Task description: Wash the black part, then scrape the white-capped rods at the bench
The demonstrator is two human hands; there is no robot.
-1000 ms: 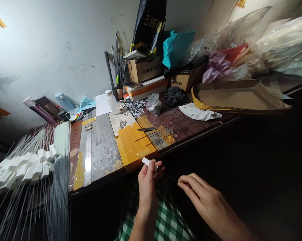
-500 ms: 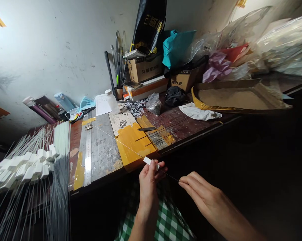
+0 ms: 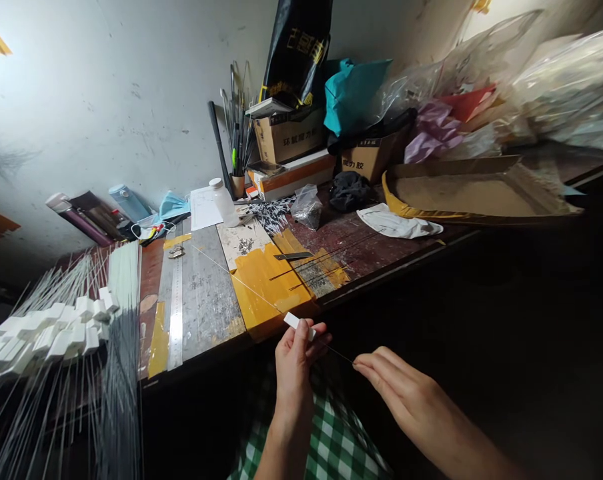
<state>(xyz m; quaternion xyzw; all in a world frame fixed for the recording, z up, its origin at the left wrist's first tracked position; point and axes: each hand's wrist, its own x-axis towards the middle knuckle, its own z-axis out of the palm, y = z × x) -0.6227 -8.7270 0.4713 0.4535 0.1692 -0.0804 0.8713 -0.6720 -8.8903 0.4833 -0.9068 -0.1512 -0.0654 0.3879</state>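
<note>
Between the thumb and fingers of my left hand (image 3: pixel 297 353) is a small white rectangular block (image 3: pixel 292 321), just off the table's front edge. A thin rod (image 3: pixel 241 283) runs through or along the block; which of the two I cannot tell. Its pale part slants up and left over the table, and its dark end (image 3: pixel 339 351) comes out on the right. My right hand (image 3: pixel 396 380) pinches that dark end, a short way from my left hand. Several white blocks like this one (image 3: pixel 59 343) lie among a bundle of thin rods (image 3: pixel 121 333) at the left.
A steel ruler (image 3: pixel 176 320) lies along the grey board (image 3: pixel 209 300). Orange tape (image 3: pixel 269 300) covers the table edge ahead of my hands. Farther back are a white bottle (image 3: pixel 224 203), a bag of small parts (image 3: pixel 307 208), a white cloth (image 3: pixel 399 221) and a cardboard tray (image 3: pixel 461 190).
Both hands have shifted slightly left, with the block and rod moving along. The rod's far end now stops short of the metal clip. Both grips look the same.
</note>
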